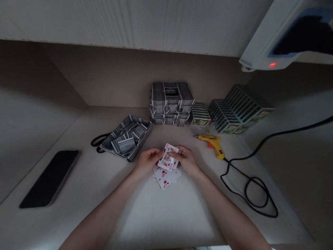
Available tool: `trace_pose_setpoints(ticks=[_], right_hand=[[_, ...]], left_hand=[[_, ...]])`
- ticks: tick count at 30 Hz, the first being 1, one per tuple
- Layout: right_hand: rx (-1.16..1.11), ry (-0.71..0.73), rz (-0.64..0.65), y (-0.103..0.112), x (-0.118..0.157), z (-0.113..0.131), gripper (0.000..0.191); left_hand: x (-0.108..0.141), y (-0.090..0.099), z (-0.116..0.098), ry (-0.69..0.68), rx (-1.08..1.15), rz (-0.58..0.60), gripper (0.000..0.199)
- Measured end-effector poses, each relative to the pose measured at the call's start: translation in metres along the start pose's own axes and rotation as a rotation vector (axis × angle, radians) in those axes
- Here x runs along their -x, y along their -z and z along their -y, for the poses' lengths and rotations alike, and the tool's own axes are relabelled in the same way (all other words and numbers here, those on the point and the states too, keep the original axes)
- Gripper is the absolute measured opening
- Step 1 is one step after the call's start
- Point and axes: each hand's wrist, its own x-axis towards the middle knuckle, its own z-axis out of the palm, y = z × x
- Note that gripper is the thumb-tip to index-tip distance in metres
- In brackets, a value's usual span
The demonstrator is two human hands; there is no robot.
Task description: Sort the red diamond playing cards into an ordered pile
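Between my two hands is a face-up playing card [168, 158], a red king of diamonds, with at least one more card partly behind it. My left hand [148, 160] pinches its left edge with thumb and fingers. On the other side my right hand [186, 159] grips it, the thumb lying over the card's face. Below the held cards, a loose fan of face-up cards [165, 179] rests on the table, red diamonds showing. To the left, an open tray made of playing cards [129, 155] holds several folded card pieces [126, 145].
A stacked structure of folded cards [171, 95] stands at the back. Boxed card decks [229, 114] are piled back right. A yellow glue gun [212, 142] lies right, its black cord [249, 205] looping forward. A black phone [50, 178] lies left; a power strip [270, 52] hangs upper right.
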Motion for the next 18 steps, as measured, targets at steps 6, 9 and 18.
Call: trace_pose_setpoints(ticks=[6, 9, 18], right_hand=[[0.036, 0.032, 0.003, 0.0007, 0.0003, -0.0004, 0.031], [0.025, 0.013, 0.006, 0.0014, 0.0014, 0.0033, 0.032], [-0.015, -0.069, 0.08, 0.0087, -0.0007, 0.0025, 0.031]], left_hand=[[0.002, -0.003, 0.0011, 0.026, -0.107, 0.072, 0.031], [0.001, -0.0046, 0.0047, -0.014, -0.098, 0.01, 0.031], [0.0004, -0.0029, -0.0005, -0.031, -0.073, -0.048, 0.03]])
